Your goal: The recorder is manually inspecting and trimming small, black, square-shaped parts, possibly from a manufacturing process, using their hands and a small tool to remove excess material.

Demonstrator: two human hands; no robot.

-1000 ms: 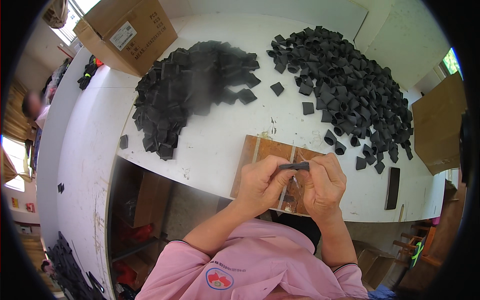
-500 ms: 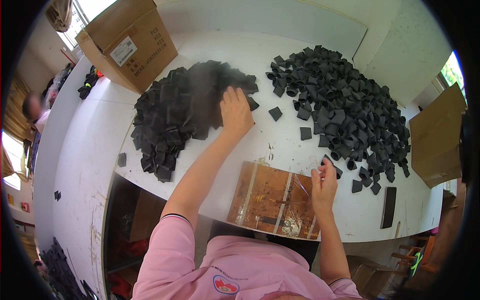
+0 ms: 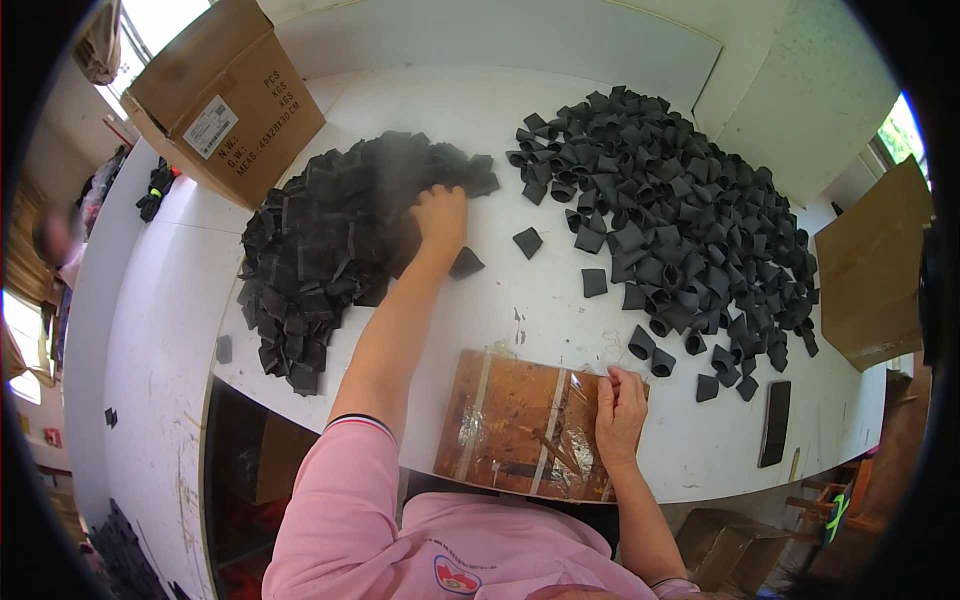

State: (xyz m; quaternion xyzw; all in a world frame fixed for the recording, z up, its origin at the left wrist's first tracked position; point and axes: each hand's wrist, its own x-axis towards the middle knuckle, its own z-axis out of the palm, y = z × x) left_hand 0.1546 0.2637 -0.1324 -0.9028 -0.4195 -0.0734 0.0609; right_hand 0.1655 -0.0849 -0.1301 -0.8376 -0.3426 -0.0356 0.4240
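Observation:
My left hand reaches to the right edge of a heap of flat black fabric-like pieces. Its fingers are bent over the heap, and whatever lies under the fingertips is hidden. Beside the wrist, one loose black piece rests on the white table. My right hand is at the right end of a brown, tape-covered board, fingers curled together; I cannot make out anything in them. A thin brown stick lies slantwise on the board.
Folded, loop-like black pieces form a second heap at the right, with several strays before it. A cardboard box stands back left, another box at the right. A black phone-like slab lies near the front edge.
My right hand has drawn back from the black pieces to the board. My left hand stays at the left heap, its fingers more curled; a loose piece now lies nearer me. The stick has turned.

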